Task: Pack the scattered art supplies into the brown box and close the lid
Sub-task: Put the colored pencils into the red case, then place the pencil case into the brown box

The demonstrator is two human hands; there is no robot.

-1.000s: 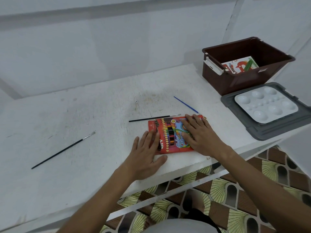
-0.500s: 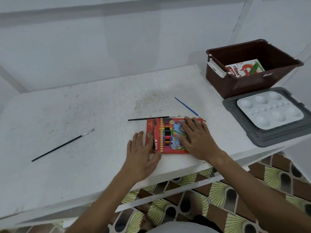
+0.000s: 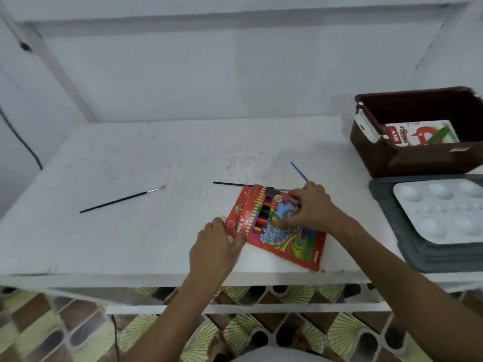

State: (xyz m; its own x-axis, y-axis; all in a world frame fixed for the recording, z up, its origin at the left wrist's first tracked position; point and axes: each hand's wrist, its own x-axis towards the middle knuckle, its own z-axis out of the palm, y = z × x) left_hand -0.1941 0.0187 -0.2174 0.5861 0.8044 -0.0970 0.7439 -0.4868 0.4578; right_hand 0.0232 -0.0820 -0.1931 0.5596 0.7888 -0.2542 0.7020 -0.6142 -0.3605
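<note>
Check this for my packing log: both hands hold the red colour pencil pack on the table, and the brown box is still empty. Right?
Not quite. The head view shows the brown box already holds a pastels pack. The rest stands: left hand and right hand hold the red colour pencil pack on the table.

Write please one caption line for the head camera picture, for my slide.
Both hands, left hand and right hand, grip a red colour pencil pack on the white table; the brown box stands open.
</note>
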